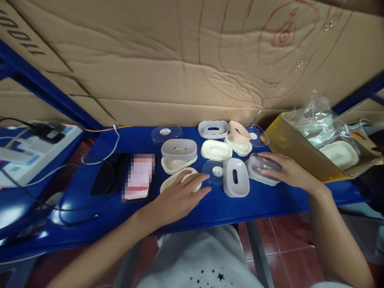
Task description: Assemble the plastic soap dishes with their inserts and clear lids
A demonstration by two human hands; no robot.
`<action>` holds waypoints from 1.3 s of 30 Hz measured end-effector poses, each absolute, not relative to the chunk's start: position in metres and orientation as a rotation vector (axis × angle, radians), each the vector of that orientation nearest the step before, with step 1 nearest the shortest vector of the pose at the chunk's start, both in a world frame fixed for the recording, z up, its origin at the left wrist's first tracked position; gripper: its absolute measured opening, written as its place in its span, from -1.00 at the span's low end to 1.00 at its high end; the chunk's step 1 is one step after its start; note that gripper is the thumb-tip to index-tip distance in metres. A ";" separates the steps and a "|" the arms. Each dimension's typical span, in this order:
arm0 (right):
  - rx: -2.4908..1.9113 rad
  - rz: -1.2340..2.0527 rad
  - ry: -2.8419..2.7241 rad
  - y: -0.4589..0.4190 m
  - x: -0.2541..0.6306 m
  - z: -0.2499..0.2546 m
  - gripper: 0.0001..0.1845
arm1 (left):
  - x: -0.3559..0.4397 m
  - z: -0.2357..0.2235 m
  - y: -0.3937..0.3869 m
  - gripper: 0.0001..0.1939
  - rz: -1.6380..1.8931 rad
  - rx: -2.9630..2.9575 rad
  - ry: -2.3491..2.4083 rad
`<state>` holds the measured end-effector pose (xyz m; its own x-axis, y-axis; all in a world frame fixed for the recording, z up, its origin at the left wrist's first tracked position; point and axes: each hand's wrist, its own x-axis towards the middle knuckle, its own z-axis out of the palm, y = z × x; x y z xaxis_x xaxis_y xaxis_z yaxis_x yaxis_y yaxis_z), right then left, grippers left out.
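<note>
My right hand (283,172) is curled over a grey soap box with a clear lid (260,171) at the right of the group, thumb and fingers on its top and side. Fingers apart, my left hand (183,196) hovers over or rests on a cream oval tray (169,182); I cannot tell which. Its fingertips reach the edge of a clear lid (213,173) with a round sticker. Between the hands stands a grey oval soap box body (236,178) with a slot in its floor. Behind lie a cream tray (216,149) and a grey body (179,149).
A phone (138,178) and a dark device (109,176) lie left, near a power strip (39,156) and cables. At the back are a peach part (239,132), another grey body (213,129) and clear lids (166,133). A yellow-sided carton (288,148) holds bagged parts.
</note>
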<state>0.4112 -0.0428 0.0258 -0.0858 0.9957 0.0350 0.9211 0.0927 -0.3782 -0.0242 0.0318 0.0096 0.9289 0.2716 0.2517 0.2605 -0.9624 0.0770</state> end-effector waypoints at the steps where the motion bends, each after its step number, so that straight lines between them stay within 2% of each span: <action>1: -1.883 0.420 -2.071 -0.035 0.408 0.029 -0.42 | -0.031 0.007 0.028 -0.65 0.446 3.017 0.447; 4: -1.816 0.342 -2.046 -0.013 0.400 0.031 -0.55 | -0.053 -0.003 0.015 -0.69 0.541 2.941 0.570; 8: -1.801 -0.306 -1.936 -0.007 0.391 0.028 -0.61 | -0.072 -0.018 -0.002 -0.66 0.615 2.871 0.760; 10: -1.801 -0.509 -1.880 -0.021 0.385 0.026 -0.66 | -0.076 -0.025 -0.008 -0.65 0.656 2.851 0.864; 13: -1.742 -0.348 -2.038 -0.054 0.373 0.018 -0.69 | -0.076 -0.033 -0.010 -0.63 0.690 2.829 0.970; 18: -1.873 -0.159 -2.175 -0.095 0.357 -0.008 -0.55 | -0.067 -0.036 -0.001 -0.70 0.759 2.822 1.003; 22: -1.842 -0.151 -2.120 -0.100 0.358 -0.020 -0.67 | -0.058 -0.032 0.006 -0.73 0.810 2.815 0.979; 26: -1.833 -0.143 -2.077 -0.102 0.351 -0.021 -0.68 | -0.049 -0.032 0.010 -0.73 0.810 2.811 1.031; 31: -1.815 -0.136 -2.190 -0.117 0.333 -0.025 -0.49 | -0.040 -0.037 0.012 -0.57 0.724 2.795 1.134; 39: -1.780 -0.123 -1.982 -0.110 0.335 -0.027 -0.57 | -0.028 -0.026 0.013 -0.34 0.557 2.814 1.206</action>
